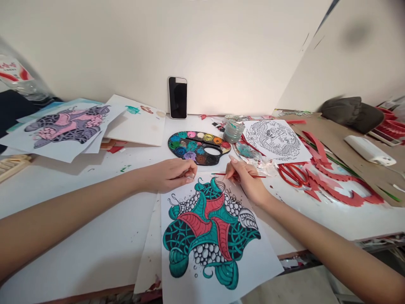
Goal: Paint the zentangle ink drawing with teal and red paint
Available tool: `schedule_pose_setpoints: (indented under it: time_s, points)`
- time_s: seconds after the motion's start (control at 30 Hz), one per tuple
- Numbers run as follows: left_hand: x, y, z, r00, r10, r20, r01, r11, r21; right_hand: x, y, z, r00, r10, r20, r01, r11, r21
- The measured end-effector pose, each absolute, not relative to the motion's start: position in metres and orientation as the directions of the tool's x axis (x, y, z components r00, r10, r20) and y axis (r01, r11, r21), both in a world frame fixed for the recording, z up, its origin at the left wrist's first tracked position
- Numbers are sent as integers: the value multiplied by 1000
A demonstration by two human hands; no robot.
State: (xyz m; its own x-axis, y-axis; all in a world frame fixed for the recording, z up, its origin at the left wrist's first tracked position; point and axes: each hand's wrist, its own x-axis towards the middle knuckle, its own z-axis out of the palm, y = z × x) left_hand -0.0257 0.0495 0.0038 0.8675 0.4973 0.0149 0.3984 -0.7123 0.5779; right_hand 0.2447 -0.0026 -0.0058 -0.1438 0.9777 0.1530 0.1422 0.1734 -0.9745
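My right hand (243,175) is closed on a thin red paintbrush (258,176), whose greenish tip points left over the top of a patterned drawing (202,223). The drawing is partly painted teal and red, with white parts at its top and right. My left hand (179,175) rests by the sheet's upper left edge, fingers curled together; whether anything is in them is hidden. Just beyond both hands lies a black paint palette (173,144) with many colours and a dark brush across it. A jar of cloudy water (233,131) stands right of the palette.
A phone (177,98) leans upright against the wall. Painted sheets (68,126) and a white board (136,120) lie left. On the right are a dragon line drawing (274,141), red scissors (294,175), red paper cutouts (348,194), a white device (369,150) and a dark cap (341,112).
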Motion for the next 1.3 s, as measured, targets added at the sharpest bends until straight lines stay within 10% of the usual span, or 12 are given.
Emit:
schedule_pose_setpoints:
  time_s: [1.3]
  points:
    - [-25, 45, 10, 849, 527, -27, 443, -684, 579, 259, 14, 33, -34, 933, 359, 213, 358, -909]
